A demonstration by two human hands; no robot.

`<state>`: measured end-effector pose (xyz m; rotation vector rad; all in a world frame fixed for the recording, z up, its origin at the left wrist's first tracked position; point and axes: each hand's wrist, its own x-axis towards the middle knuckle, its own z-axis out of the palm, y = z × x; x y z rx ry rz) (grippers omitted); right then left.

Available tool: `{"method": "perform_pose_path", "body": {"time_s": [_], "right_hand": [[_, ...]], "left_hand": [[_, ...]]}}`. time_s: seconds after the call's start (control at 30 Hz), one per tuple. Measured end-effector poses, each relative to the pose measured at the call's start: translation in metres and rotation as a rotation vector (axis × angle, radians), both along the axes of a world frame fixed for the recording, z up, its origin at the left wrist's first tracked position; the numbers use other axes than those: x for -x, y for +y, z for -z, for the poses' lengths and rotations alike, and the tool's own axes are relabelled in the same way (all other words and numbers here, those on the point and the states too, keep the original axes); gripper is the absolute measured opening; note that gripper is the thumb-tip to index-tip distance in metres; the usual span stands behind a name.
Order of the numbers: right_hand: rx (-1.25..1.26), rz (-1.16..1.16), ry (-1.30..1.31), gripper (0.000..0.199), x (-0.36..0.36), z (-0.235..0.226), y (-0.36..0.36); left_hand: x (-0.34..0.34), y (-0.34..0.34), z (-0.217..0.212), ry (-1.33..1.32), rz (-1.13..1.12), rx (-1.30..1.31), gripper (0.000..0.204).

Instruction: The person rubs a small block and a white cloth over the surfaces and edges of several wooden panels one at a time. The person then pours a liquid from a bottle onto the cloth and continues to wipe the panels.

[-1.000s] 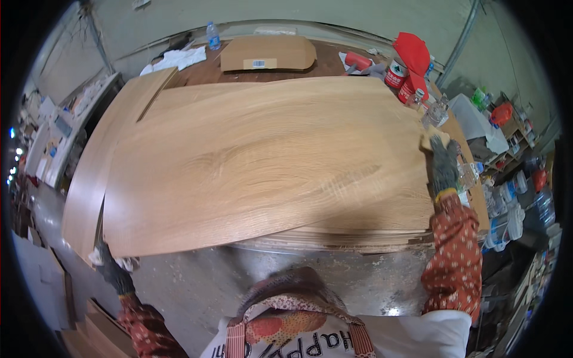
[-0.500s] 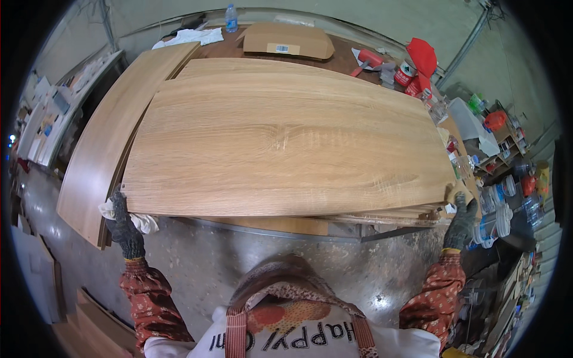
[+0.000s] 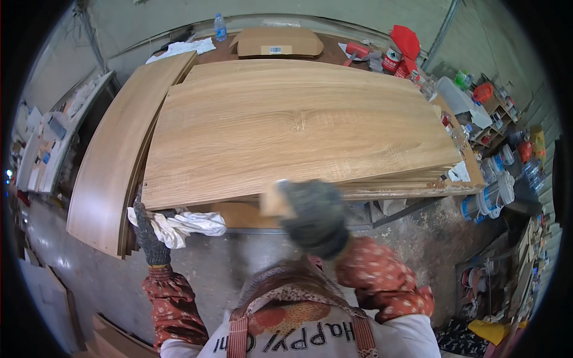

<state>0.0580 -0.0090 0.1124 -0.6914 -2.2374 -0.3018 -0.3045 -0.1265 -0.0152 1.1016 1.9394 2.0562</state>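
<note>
A large light wood-grain panel [image 3: 286,125] lies across the table on top of other boards. At its near left corner my left hand [image 3: 150,238], in a dark grey glove, closes around a bunched white cloth [image 3: 194,225], with the fingers up against the corner. The cloth hangs out on both sides of that hand. My right hand [image 3: 316,218], gloved the same and smeared by motion, is in front of the near edge around the middle. It grips a tan, block-like piece [image 3: 276,201], too blurred to name more exactly.
Another narrow wooden board [image 3: 116,161] lies along the left. A cardboard box [image 3: 277,43], a water bottle [image 3: 220,27] and a red can [image 3: 391,59] stand at the far side. White paper [image 3: 459,172] lies at the right corner; several plastic buckets [image 3: 495,196] stand beyond.
My right hand has swung from the panel's near right corner leftward to the middle, with the tan piece. My left hand stays at the left corner; more of the cloth shows.
</note>
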Motion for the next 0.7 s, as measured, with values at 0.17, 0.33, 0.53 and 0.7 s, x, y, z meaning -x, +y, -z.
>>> {"method": "perform_pose_path", "body": {"time_s": [0.17, 0.33, 0.53, 0.7], "right_hand": [[-0.096, -0.283, 0.139, 0.036, 0.129, 0.006, -0.025], [0.026, -0.459, 0.012, 0.036, 0.174, 0.006, -0.04], [-0.212, 0.087, -0.044, 0.039, 0.055, 0.018, 0.005], [0.063, 0.267, -0.069, 0.041, -0.086, -0.003, 0.028]], "left_hand": [[0.006, 0.004, 0.005, 0.152, -0.056, 0.179, 0.046], [0.008, -0.018, 0.01, -0.6, 0.489, -0.254, 0.051], [-0.03, -0.042, -0.06, 0.517, -0.028, 0.075, 0.047], [-0.023, -0.08, -0.128, 0.066, -0.231, -0.255, 0.057]]}}
